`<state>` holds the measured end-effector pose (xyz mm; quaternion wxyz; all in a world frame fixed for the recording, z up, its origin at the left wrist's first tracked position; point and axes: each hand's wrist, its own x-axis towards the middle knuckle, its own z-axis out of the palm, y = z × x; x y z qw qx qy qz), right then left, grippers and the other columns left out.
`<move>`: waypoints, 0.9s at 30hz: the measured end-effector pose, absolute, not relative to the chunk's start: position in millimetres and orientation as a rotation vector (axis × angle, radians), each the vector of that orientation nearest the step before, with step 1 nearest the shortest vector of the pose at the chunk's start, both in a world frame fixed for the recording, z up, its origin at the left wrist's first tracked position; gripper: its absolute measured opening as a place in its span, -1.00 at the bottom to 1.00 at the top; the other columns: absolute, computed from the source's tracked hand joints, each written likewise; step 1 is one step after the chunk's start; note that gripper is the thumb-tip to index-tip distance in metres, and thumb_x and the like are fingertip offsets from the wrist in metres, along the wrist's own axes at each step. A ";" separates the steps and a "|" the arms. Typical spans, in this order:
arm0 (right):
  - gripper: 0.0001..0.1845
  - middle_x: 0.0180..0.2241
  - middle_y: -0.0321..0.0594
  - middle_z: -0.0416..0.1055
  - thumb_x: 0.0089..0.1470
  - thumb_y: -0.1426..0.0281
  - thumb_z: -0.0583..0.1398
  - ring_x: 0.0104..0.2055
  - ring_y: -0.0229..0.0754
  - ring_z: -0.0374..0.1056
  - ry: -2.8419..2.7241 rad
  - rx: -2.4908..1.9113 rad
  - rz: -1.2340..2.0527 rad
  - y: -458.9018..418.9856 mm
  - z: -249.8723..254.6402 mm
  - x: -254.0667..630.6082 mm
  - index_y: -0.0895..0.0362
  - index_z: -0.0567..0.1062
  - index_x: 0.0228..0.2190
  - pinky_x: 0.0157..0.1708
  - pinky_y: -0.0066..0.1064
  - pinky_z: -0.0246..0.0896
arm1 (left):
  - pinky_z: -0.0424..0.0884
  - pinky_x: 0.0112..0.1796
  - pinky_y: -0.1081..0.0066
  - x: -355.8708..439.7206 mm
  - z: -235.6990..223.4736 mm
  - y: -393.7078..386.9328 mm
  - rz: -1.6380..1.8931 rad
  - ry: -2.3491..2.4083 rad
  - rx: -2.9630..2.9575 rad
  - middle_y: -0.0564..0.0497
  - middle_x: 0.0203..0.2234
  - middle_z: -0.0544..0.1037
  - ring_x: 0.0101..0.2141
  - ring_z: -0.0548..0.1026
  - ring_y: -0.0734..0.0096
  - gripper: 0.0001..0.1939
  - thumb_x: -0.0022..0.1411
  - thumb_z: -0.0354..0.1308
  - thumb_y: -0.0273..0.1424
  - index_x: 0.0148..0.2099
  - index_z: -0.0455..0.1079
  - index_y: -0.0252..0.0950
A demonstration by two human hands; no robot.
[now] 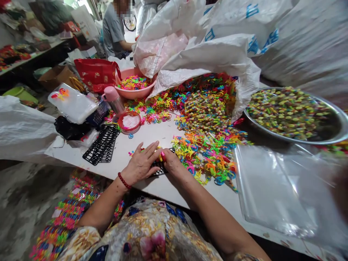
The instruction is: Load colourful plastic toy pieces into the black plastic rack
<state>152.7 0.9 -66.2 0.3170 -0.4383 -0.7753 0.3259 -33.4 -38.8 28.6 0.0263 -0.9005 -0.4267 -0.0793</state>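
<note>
My left hand [143, 163], with a red bead bracelet at the wrist, lies with fingers stretched out over small coloured plastic pieces and a black plastic grid [159, 170]. My right hand [173, 164] touches it at the fingertips, thumb and fingers closed on a small pink plastic piece [163, 156]. Most of the grid is hidden under both hands. Just right of them spreads a heap of bright plastic pieces [195, 152], loops and curls in several colours. More black grids [102, 145] lie stacked to the left on the white table [152, 134].
Behind the heap, a white woven sack [201, 59] spills more pieces. A metal basin [337, 125] and clear plastic bags [266, 188] are at the right. A pink basin [136, 94], pink-lidded bottle [111, 95] and red basket [130, 127] stand at the back left. Another person [112, 30] sits beyond.
</note>
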 end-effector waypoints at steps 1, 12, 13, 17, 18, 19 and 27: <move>-0.66 -0.27 -0.13 0.43 0.00 0.62 0.03 -0.26 -0.11 0.30 -2.035 -1.147 0.857 0.5 -67.4 151.1 0.16 0.46 -0.21 -0.19 -0.29 0.25 | -0.08 0.29 -0.11 -29.2 30.0 -38.9 -0.231 -1.329 -2.762 -0.20 0.38 0.05 0.34 0.11 0.10 -0.29 0.35 0.04 -0.08 0.41 -0.01 -0.23; -0.75 -0.14 -0.04 0.41 0.24 0.53 0.01 -0.11 -0.09 0.33 -2.023 -1.295 0.393 -38.5 -24.0 204.0 0.14 0.42 -0.13 -0.08 -0.29 0.28 | 0.20 0.20 -0.03 -3.0 24.9 -34.4 -0.200 -1.407 -2.588 -0.08 0.37 0.13 0.27 0.23 0.10 -0.63 0.39 0.01 -0.23 0.17 0.34 -0.21; -0.76 -0.15 -0.02 0.41 0.23 0.54 0.02 -0.12 -0.07 0.32 -2.026 -1.397 0.255 -40.9 -19.6 217.0 0.15 0.44 -0.15 -0.09 -0.27 0.26 | 0.21 0.19 -0.02 -3.8 25.0 -34.2 -0.208 -1.396 -2.596 -0.09 0.37 0.13 0.27 0.25 0.10 -0.64 0.39 0.02 -0.23 0.15 0.35 -0.21; -0.79 -0.21 0.05 0.40 0.18 0.55 0.06 -0.18 0.01 0.25 -2.120 -1.766 -0.162 -35.5 -13.3 255.8 0.19 0.50 -0.27 -0.16 -0.22 0.18 | 0.25 0.16 -0.02 -5.8 25.1 -32.9 -0.229 -1.379 -2.612 -0.11 0.36 0.14 0.23 0.29 0.09 -0.71 0.33 0.09 -0.30 0.07 0.39 -0.21; -0.80 -0.23 0.05 0.40 0.17 0.54 0.07 -0.20 0.02 0.23 -2.155 -1.802 -0.186 -32.1 -13.8 260.7 0.19 0.50 -0.31 -0.18 -0.22 0.15 | 0.25 0.16 -0.02 -5.9 24.7 -32.6 -0.231 -1.376 -2.613 -0.12 0.37 0.13 0.23 0.29 0.08 -0.71 0.31 0.11 -0.30 0.06 0.39 -0.21; -0.81 -0.26 0.04 0.40 0.16 0.54 0.08 -0.21 0.02 0.22 -2.189 -1.813 -0.186 -28.5 -14.6 263.8 0.18 0.50 -0.35 -0.20 -0.22 0.14 | 0.24 0.16 -0.03 -5.9 24.3 -32.3 -0.235 -1.373 -2.613 -0.13 0.37 0.13 0.23 0.29 0.07 -0.71 0.31 0.12 -0.27 0.05 0.39 -0.21; -0.79 -0.31 -0.06 0.42 0.21 0.47 0.00 -0.28 -0.04 0.29 -1.880 -1.632 0.232 -17.2 -11.7 231.7 0.16 0.39 -0.18 -0.26 -0.28 0.15 | 0.28 0.15 0.07 -1.2 24.2 -32.0 -0.341 -1.465 -2.566 -0.12 0.29 0.28 0.18 0.36 0.19 -0.78 0.37 0.06 -0.24 -0.04 0.41 -0.20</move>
